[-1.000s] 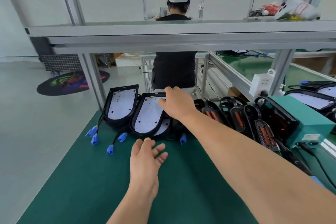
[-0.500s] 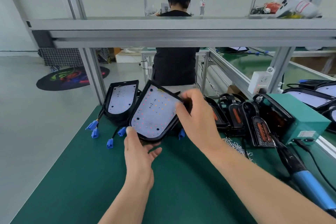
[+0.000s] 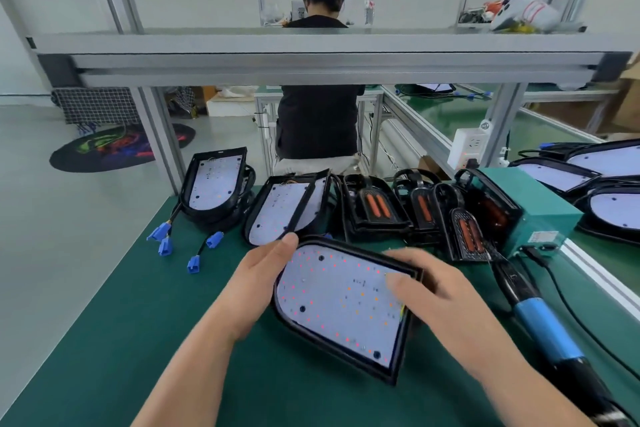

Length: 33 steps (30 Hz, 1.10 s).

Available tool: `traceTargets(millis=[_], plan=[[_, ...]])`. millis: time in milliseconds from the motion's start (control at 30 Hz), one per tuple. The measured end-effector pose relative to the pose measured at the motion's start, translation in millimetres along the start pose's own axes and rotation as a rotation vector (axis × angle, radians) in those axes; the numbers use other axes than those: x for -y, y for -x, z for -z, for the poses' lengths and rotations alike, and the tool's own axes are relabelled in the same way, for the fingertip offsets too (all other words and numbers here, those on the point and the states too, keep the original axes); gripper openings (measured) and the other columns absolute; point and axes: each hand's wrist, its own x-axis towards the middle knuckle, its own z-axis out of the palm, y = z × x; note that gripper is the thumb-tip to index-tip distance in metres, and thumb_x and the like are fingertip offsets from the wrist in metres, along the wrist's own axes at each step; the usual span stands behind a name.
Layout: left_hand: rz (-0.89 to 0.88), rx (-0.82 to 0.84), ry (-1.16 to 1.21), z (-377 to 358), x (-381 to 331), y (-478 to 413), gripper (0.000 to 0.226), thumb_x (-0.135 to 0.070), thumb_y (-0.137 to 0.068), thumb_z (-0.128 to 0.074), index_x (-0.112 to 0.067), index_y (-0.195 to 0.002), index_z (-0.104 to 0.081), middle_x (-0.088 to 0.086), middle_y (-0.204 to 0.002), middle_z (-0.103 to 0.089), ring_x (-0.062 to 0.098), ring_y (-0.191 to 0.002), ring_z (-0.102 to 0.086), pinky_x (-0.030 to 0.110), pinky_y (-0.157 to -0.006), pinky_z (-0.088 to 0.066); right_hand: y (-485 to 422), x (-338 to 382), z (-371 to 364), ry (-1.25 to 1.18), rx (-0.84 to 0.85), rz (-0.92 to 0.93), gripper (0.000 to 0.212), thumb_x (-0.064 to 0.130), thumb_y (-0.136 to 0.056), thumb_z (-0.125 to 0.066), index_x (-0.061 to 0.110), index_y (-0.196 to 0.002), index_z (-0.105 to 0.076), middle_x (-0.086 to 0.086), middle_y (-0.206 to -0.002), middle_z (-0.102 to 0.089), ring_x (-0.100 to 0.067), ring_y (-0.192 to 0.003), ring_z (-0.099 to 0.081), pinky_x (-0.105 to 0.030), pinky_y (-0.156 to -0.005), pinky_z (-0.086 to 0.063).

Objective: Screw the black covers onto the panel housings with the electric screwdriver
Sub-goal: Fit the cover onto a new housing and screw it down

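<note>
Holding one panel housing [image 3: 339,302] between both hands, the person has it tilted over the near middle of the green bench [image 3: 138,322], white LED board facing up. The left hand [image 3: 258,274] has a closed grip on the upper left rim, thumb on top of the black edge. The right hand [image 3: 436,291] takes the right edge, fingers curled over the rim onto the board. It is blurred, so I cannot tell how firm that grip is. The black covers [image 3: 374,208] stand in a row behind, untouched. The electric screwdriver [image 3: 540,319] lies on the bench just right of the right forearm, near a teal box [image 3: 540,204].

Several things could go wrong, as I judge it. Fingers resting on the board could press or smudge the small LEDs. Only the edges are held, so a loose right-hand grip may let the near corner drop onto the bench. Setting the housing down rightward could catch the screwdriver or its cord. A wire tail like those ending in blue connectors [image 3: 162,236] behind might get pinched underneath.
</note>
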Motion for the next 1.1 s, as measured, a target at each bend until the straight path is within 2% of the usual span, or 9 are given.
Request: traceTargets(millis=[100, 200, 333, 467, 567, 667, 767, 867, 1100], plan=[[0.164, 0.097, 0.045, 5.4, -11.0, -4.2, 0.063, -0.056, -0.108, -0.047, -0.003, -0.136, -0.066, 0.008, -0.127, -0.069, 0.037, -0.128, -0.064, 0.046, -0.104, -0.048, 7.6, -6.7, 3.8, -0.039, 0.112, -0.036, 0.013, 0.036, -0.095, -0.064, 0.033, -0.101, -0.075, -0.007, -0.085, -0.066, -0.009, -0.068, -0.065, -0.023, -0.069, -0.056], [0.133, 0.159, 0.227, 11.8, -10.9, -2.0, 0.078, -0.083, -0.083, -0.058, -0.008, -0.097, -0.074, 0.021, -0.089, -0.068, 0.032, -0.074, -0.063, 0.04, -0.069, -0.045, 10.0, -13.5, 12.8, -0.08, 0.214, -0.031, 0.025, 0.042, -0.092, -0.067, 0.018, -0.098, -0.073, 0.0, -0.079, -0.055, -0.015, -0.076, -0.051, -0.034, -0.076, -0.043], [0.106, 0.095, -0.036, 2.1, 2.4, -0.5, 0.062, -0.074, -0.074, -0.068, -0.015, -0.093, -0.073, 0.011, -0.083, -0.076, 0.019, -0.059, -0.058, 0.028, -0.051, -0.043, 5.8, -18.4, 16.5, -0.099, 0.34, -0.143, 0.028, 0.043, -0.086, -0.071, 0.02, -0.1, -0.074, 0.004, -0.084, -0.063, -0.015, -0.078, -0.059, -0.031, -0.074, -0.049], [0.053, 0.16, -0.32, -15.9, 10.2, -2.7, 0.038, -0.065, -0.08, -0.067, -0.033, -0.1, -0.072, -0.004, -0.097, -0.08, 0.021, -0.062, -0.072, 0.028, -0.048, -0.046, 2.9, -20.1, 14.5, 0.011, 0.577, -0.156, 0.017, 0.031, -0.096, -0.068, 0.022, -0.108, -0.075, 0.004, -0.091, -0.067, -0.012, -0.086, -0.059, -0.03, -0.081, -0.047], [0.096, 0.186, -0.194, -33.1, 9.8, -9.4, 0.055, -0.052, -0.083, -0.075, -0.024, -0.128, -0.062, -0.01, -0.11, -0.079, 0.027, -0.067, -0.075, 0.028, -0.046, -0.046, 1.9, -18.8, 15.7, -0.002, 0.641, -0.138, 0.017, 0.024, -0.101, -0.067, 0.023, -0.116, -0.075, 0.01, -0.102, -0.071, -0.007, -0.096, -0.061, -0.026, -0.09, -0.045], [0.176, 0.222, 0.002, -55.5, 8.9, -16.1, 0.068, -0.041, -0.083, -0.078, -0.023, -0.141, -0.048, -0.002, -0.117, -0.078, 0.019, -0.056, -0.065, 0.024, -0.041, -0.041, 0.6, -18.7, 16.7, -0.021, 0.662, -0.11, 0.02, 0.025, -0.101, -0.067, 0.021, -0.12, -0.075, 0.003, -0.108, -0.072, -0.012, -0.101, -0.061, -0.03, -0.094, -0.046], [0.183, 0.158, 0.172, -69.4, 7.1, -22.0, 0.046, -0.028, -0.097, -0.074, -0.016, -0.139, -0.058, -0.001, -0.094, -0.074, 0.012, -0.046, -0.044, 0.021, -0.041, -0.031, 0.7, -19.4, 16.7, -0.048, 0.682, -0.12, 0.022, 0.023, -0.1, -0.068, 0.022, -0.121, -0.075, 0.003, -0.11, -0.073, -0.011, -0.1, -0.062, -0.027, -0.094, -0.047], [0.03, 0.133, 0.229, -68.0, 4.5, -23.5, 0.032, -0.015, -0.104, -0.065, -0.035, -0.129, -0.071, 0.0, -0.084, -0.062, 0.011, -0.048, -0.037, 0.021, -0.044, -0.028, 0.9, -19.4, 14.1, -0.011, 0.666, -0.117, 0.02, 0.026, -0.099, -0.067, 0.026, -0.118, -0.075, 0.011, -0.105, -0.072, -0.007, -0.096, -0.062, -0.024, -0.091, -0.047], [-0.163, 0.131, 0.199, -50.8, 0.3, -11.1, 0.017, -0.016, -0.09, -0.069, -0.024, -0.103, -0.077, 0.004, -0.101, -0.074, 0.016, -0.068, -0.06, 0.025, -0.058, -0.048, -1.1, -25.4, 14.6, 0.008, 0.558, -0.135, 0.017, 0.03, -0.097, -0.067, 0.018, -0.107, -0.073, 0.008, -0.086, -0.062, -0.011, -0.085, -0.054, -0.034, -0.084, -0.042]])
